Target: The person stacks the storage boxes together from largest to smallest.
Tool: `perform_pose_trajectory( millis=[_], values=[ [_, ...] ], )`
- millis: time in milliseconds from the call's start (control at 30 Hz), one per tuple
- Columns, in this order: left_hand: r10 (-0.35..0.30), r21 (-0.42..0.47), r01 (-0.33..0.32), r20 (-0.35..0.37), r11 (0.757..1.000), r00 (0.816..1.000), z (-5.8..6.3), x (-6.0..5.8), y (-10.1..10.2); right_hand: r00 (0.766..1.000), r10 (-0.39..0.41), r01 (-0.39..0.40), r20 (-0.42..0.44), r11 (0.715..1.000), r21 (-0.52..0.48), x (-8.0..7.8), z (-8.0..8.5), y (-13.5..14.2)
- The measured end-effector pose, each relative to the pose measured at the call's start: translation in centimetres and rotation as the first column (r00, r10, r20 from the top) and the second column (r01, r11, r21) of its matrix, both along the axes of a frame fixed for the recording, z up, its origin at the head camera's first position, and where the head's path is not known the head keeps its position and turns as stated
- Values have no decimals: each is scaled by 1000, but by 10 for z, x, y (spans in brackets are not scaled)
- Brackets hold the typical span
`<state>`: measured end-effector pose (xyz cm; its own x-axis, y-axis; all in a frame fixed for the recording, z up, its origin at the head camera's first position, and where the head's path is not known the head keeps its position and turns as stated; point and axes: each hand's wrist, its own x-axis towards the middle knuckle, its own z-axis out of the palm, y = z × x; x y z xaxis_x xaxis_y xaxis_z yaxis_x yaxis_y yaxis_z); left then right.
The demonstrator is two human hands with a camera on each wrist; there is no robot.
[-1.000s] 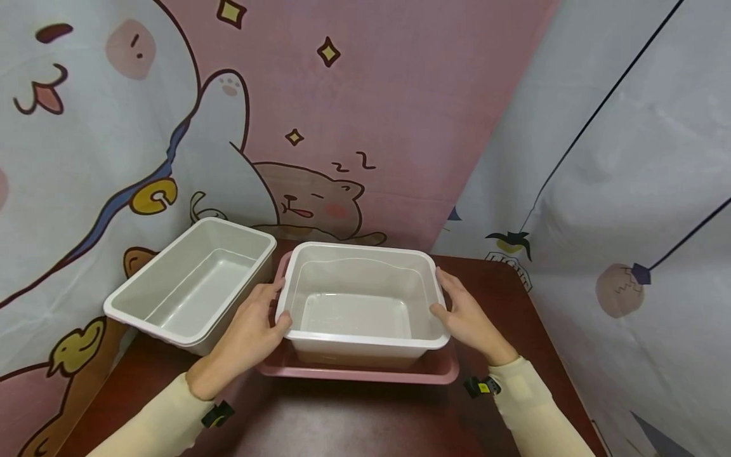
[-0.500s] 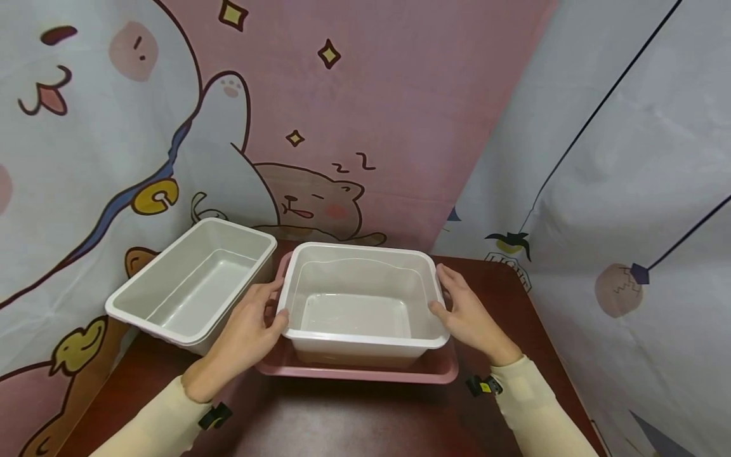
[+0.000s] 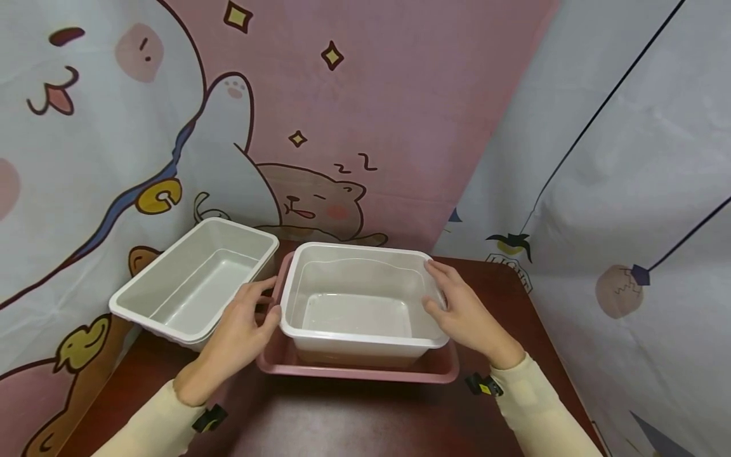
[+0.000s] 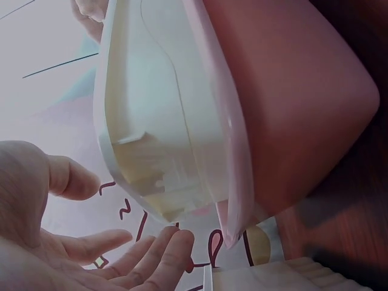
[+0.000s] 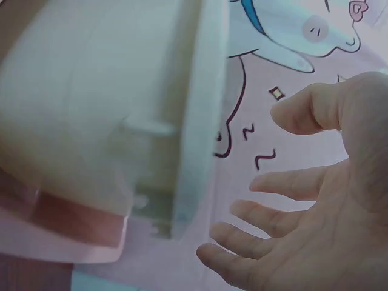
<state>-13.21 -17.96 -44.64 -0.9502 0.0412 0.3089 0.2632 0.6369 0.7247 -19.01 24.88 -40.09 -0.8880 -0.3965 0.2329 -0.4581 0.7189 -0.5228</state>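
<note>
In the head view, an off-white plastic bin (image 3: 354, 349) sits inside a pink bin (image 3: 360, 373) on the table. My left hand (image 3: 237, 330) is beside the bin's left end, fingers spread and holding nothing; the left wrist view shows a gap between its thumb and the rim. At the opposite end, my right hand (image 3: 465, 314) hovers at the right rim with loosely extended fingers. The right wrist view confirms that hand (image 5: 291, 194) is apart from the off-white bin (image 5: 79, 91).
Another off-white bin (image 3: 183, 273) stands at an angle on the left, close to my left hand. The dark red-brown table (image 3: 342, 425) reaches back to a printed cloth backdrop (image 3: 400, 95), with more cloth along both sides.
Both hands have let go of the off-white bin's rim. The left has drawn back leftward; the right has risen slightly. The bins have not moved.
</note>
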Motion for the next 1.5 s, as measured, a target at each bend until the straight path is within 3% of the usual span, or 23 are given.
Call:
perform_pose_trajectory(
  millis=[167,700,1067,1500],
  values=[
    [12,-1,-12,-13,1000,1000,0,2,-4,999,33,-32,-38,999,14,2,6,-7],
    [82,28,-80,-93,996,992,-4,9,-23,994,106,-106,-36,994,0,-3,17,-32],
    [149,103,-134,-161,986,976,-8,14,-40,990,129,-130,-59,991,-9,-7,25,-57],
    [284,89,-273,-165,958,944,-16,23,-67,987,160,-161,-30,986,-32,-21,32,-91]
  ],
)
